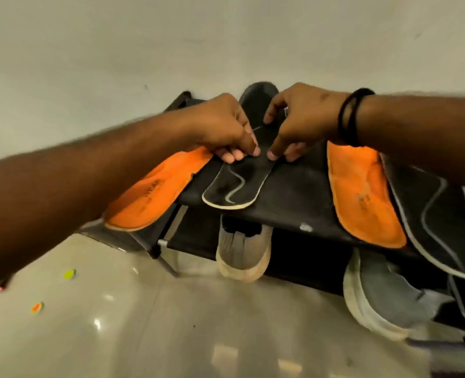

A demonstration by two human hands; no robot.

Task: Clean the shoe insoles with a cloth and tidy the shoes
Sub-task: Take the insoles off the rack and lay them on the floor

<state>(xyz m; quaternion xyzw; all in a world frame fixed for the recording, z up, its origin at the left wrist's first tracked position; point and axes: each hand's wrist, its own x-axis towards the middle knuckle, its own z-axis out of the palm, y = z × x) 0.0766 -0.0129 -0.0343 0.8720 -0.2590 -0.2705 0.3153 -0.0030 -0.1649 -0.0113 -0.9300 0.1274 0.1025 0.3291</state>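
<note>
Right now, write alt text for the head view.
Both hands, left and right, pinch a black insole on a black rack. Orange insoles flank it; two shoes sit on the shelf below.

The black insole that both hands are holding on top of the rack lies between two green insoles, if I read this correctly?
Not quite: the head view shows the black insole on the rack, held by the left hand and right hand, lying between two orange insoles, not green ones.
</note>
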